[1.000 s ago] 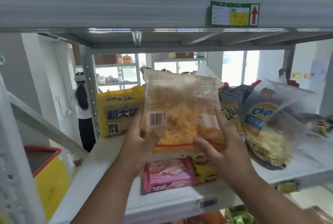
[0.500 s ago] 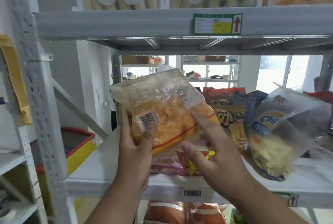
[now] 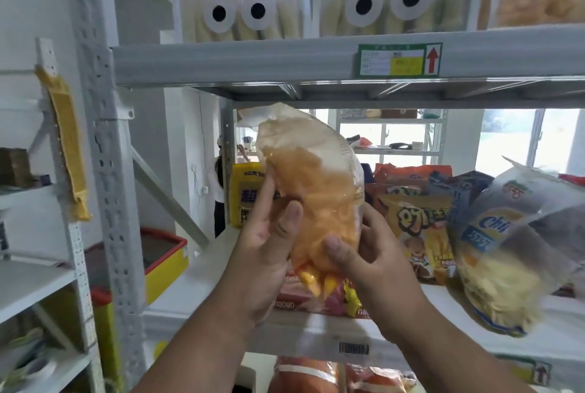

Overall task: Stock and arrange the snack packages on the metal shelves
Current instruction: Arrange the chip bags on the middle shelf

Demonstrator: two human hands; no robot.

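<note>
We are gripping the blurred orange snack bag [image 3: 311, 202] (print unreadable) with our left hand [image 3: 264, 253] and right hand [image 3: 368, 263], above the middle shelf [image 3: 316, 334], hiding pink wafer packs [image 3: 304, 296]; a chips bag [image 3: 503, 253] is leaning alongside.

I see a red-rimmed yellow bin [image 3: 164, 261] on the floor left of the rack, behind a perforated grey upright [image 3: 109, 171]. A strip of yellow tape [image 3: 68, 152] hangs down a post at far left. Beyond, a person [image 3: 218, 190] in a white top stands facing bright windows [image 3: 522, 139], beside another rack [image 3: 392, 136] holding small items.
</note>
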